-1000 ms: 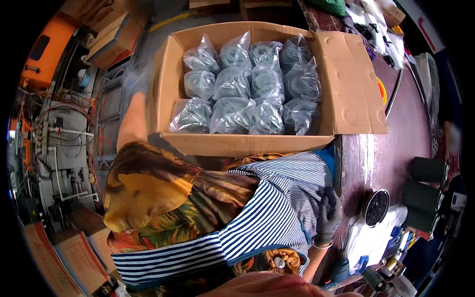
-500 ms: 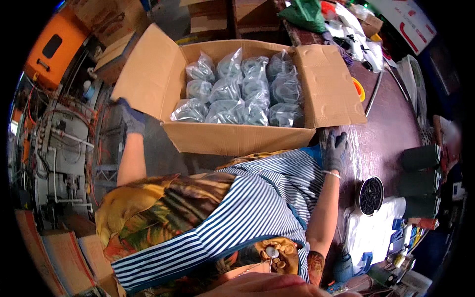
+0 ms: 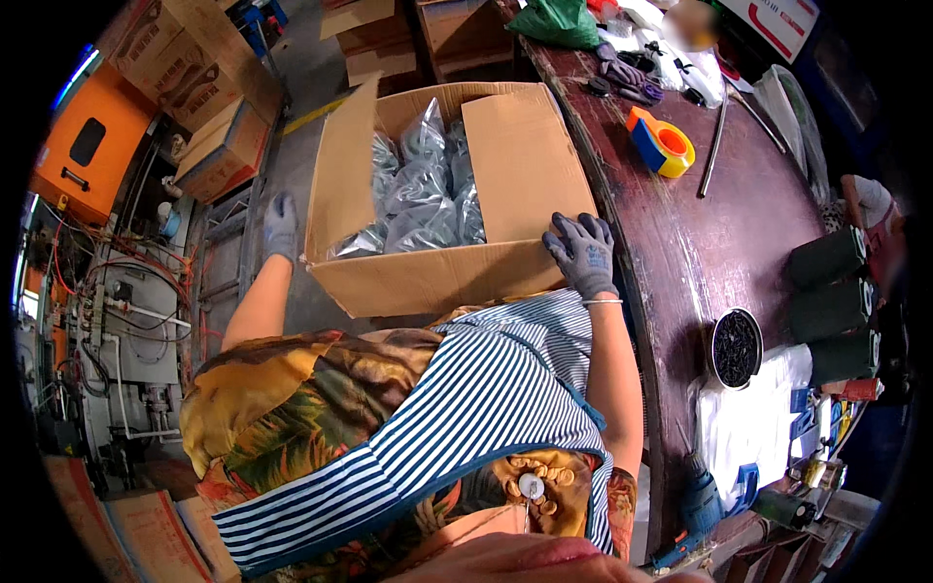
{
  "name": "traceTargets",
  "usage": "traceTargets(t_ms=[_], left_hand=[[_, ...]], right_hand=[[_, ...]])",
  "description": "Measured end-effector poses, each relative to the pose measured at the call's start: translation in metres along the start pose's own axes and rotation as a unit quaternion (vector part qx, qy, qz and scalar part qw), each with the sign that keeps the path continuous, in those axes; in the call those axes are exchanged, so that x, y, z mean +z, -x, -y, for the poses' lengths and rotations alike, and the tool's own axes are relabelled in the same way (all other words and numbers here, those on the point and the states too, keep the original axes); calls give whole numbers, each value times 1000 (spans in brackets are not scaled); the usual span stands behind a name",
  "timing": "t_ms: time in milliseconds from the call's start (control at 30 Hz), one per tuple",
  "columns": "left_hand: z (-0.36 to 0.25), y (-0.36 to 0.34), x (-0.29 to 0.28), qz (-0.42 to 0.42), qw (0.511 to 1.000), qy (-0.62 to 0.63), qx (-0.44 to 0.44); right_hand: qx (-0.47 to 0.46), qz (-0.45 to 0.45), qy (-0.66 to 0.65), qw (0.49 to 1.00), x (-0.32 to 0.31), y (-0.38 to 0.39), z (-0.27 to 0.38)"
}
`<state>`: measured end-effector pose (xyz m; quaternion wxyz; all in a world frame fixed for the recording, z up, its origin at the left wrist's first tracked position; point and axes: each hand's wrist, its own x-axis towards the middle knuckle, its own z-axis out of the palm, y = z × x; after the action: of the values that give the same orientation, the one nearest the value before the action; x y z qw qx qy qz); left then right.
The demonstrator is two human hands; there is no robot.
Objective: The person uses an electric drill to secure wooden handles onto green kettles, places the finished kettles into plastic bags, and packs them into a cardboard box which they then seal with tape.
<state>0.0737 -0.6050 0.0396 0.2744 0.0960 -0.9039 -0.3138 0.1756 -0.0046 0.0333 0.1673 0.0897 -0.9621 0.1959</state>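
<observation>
We see matt cardboard on the carton (image 3: 428,282) | glossy, crinkled clear plastic on the bags (image 3: 418,189) | matt cloth gloving our right hand (image 3: 587,257) | smooth, scuffed, partly shiny top on the counter (image 3: 675,248) | we find glossy plastic on the tape dispenser (image 3: 649,147) | matt cloth on the striped apron (image 3: 496,379) | metallic sheen along the thin rod (image 3: 715,146)

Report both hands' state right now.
Left hand: open, out to the left of the cardboard box, nothing visibly held.
Right hand: open, spread at the box's near right corner.
</observation>
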Motion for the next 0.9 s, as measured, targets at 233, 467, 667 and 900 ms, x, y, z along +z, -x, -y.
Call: traceTargets(t_ms=[233,467,667,900], left_hand=[[104,206,43,63,782,465,-410],[45,215,51,83,900,297,-309],[-4,206,-11,119,940,-25,-320],[-39,146,-120,236,866,133,-421]], right_hand=[[-49,-37,-90,994,-5,11,-33],[110,-84,10,990,-42,53,-93],[66,-76,71,992,-38,73,-103],[72,-88,-150,982,-43,70,-105]])
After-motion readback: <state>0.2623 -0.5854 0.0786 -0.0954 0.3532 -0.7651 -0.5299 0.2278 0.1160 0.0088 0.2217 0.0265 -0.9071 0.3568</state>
